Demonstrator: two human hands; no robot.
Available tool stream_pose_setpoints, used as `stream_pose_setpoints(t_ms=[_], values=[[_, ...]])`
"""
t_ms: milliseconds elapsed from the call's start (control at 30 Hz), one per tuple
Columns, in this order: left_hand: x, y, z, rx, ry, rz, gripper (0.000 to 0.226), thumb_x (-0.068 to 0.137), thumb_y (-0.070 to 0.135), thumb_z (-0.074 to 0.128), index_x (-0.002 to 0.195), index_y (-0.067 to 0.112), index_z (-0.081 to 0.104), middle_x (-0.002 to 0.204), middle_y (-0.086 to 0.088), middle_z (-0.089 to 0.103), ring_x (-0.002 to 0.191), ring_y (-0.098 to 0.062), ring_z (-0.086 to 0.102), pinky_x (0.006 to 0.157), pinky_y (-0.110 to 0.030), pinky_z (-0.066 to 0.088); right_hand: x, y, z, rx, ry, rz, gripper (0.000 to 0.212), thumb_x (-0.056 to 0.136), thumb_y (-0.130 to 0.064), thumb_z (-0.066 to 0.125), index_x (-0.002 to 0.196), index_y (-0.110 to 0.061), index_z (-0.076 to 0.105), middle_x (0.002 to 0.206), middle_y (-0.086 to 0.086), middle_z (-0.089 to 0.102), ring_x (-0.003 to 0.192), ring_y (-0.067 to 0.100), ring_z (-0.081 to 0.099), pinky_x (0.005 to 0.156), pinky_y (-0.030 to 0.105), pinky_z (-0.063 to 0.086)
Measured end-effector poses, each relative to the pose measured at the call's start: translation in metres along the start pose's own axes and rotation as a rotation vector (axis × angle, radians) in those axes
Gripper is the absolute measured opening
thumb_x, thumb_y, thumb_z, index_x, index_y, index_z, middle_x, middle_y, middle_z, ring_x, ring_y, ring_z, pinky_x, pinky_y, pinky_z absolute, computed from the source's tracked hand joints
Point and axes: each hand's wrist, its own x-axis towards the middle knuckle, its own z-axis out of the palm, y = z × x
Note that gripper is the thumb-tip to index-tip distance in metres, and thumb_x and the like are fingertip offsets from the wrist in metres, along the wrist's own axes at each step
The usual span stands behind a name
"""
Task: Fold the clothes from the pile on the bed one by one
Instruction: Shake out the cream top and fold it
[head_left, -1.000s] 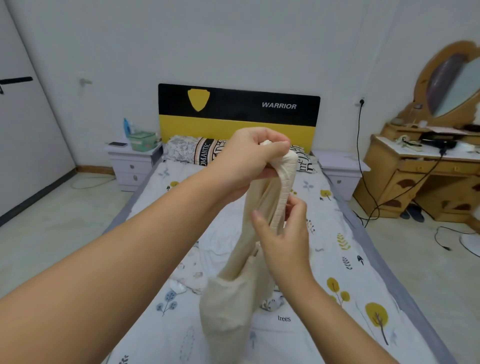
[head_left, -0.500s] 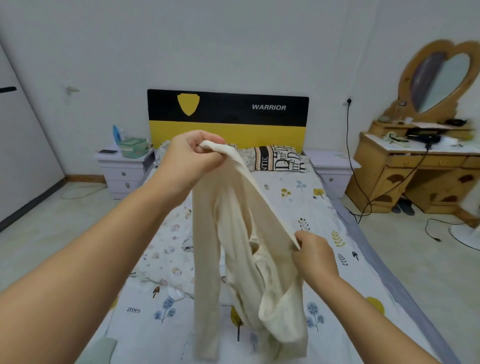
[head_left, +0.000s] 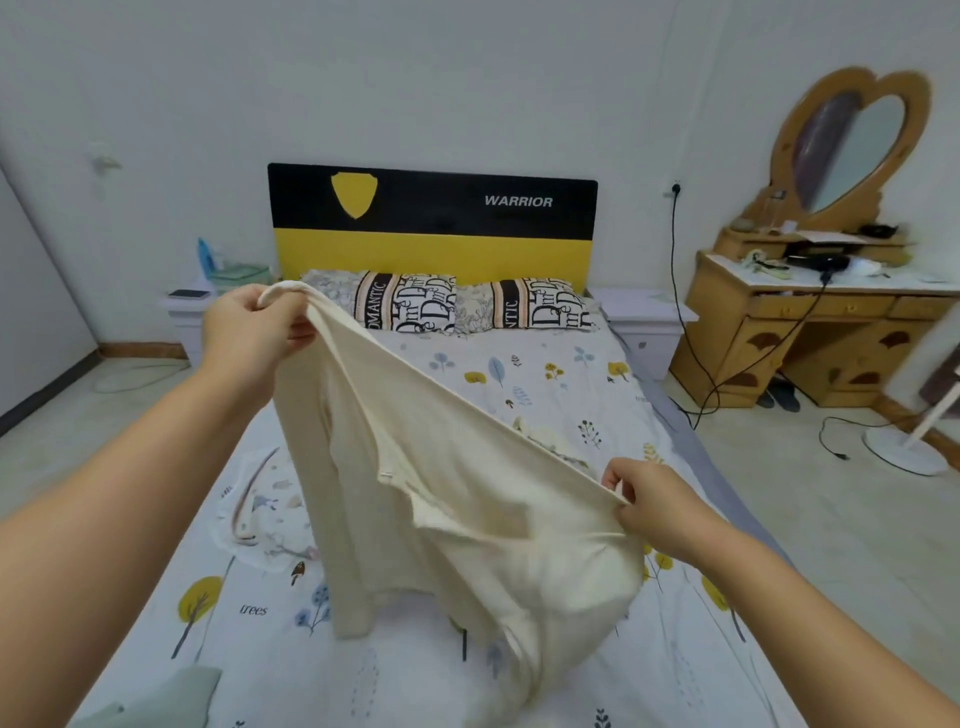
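While the cream garment (head_left: 457, 499) is gripped along one edge by the left hand (head_left: 254, 332) and pinched by the right hand (head_left: 660, 504) above the bed (head_left: 545, 374), no fold is judged made yet.

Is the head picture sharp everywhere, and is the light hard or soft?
Head view: soft, even light, no hard shadows; the cream garment and both hands are fairly sharp; the right edge near the fan stand is smeared; wide-angle lens bends the walls and stretches the forearms.
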Motion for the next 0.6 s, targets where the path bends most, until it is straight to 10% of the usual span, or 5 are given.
stream_pose_setpoints(t_ms=[133,333,500,600], values=[[0.006,-0.011,-0.013,0.122,0.004,-0.010,0.013,0.084,0.002,0.053,0.077,0.011,0.061,0.073,-0.009,0.059,0.067,-0.016,0.060,0.069,-0.024,0.056,-0.005,0.016,-0.002,0.041,0.049,0.089,0.026,0.076,0.004,0.047,0.067,-0.020,0.051,0.068,0.000,0.052,0.059,0.016,0.043,0.052,0.024,0.033],[0.001,-0.031,-0.017,0.322,-0.059,-0.068,0.013,0.090,0.010,0.054,0.095,0.001,0.062,0.077,-0.014,0.059,0.063,-0.018,0.058,0.048,-0.015,0.051,-0.013,0.009,-0.016,0.823,-0.020,0.186,0.020,0.089,0.001,0.049,0.075,-0.012,0.055,0.068,0.007,0.053,0.055,0.017,0.049,0.049,0.027,0.042],[0.000,-0.044,-0.029,0.696,-0.139,0.037,0.032,0.090,0.028,0.058,0.076,0.001,0.065,0.062,-0.009,0.052,0.059,-0.022,0.045,0.058,-0.030,0.036,-0.021,0.007,-0.034,0.662,-0.061,0.077,0.011,0.086,-0.022,0.064,0.084,-0.013,0.058,0.077,0.008,0.061,0.065,0.021,0.056,0.059,0.031,0.043],[-0.004,-0.051,-0.033,0.785,-0.149,0.040,0.032,0.090,0.034,0.059,0.073,0.008,0.065,0.060,-0.003,0.052,0.060,-0.020,0.046,0.056,-0.032,0.032,-0.022,0.011,-0.042,0.082,-0.190,0.085,0.030,0.070,-0.017,0.078,0.093,-0.022,0.059,0.093,0.001,0.063,0.084,0.021,0.059,0.074,0.031,0.049]])
